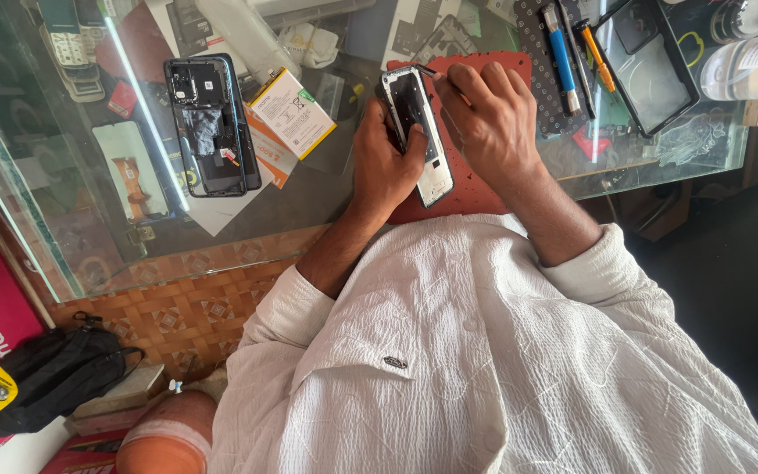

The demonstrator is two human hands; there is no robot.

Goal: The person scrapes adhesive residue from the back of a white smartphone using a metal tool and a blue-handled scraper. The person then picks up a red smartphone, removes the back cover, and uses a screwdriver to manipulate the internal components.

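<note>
My left hand [385, 160] grips an opened smartphone [421, 132] with a pale frame and a dark exposed inside, holding it tilted above a red work mat [489, 63]. My right hand [484, 118] is closed on a thin dark metal tool [425, 69]. The tool's tip touches the phone's upper edge. Both hands are close together over the glass counter, and my white sleeves and shirt fill the lower part of the view.
On the glass counter [309, 206], a second opened black phone [208, 123] lies to the left beside a white battery [291, 110]. Blue [561, 53] and orange [596, 54] screwdrivers and a black screen panel [651, 66] lie to the right. A clear bottle [752, 66] is far right, and a black bag [54, 369] sits on the floor.
</note>
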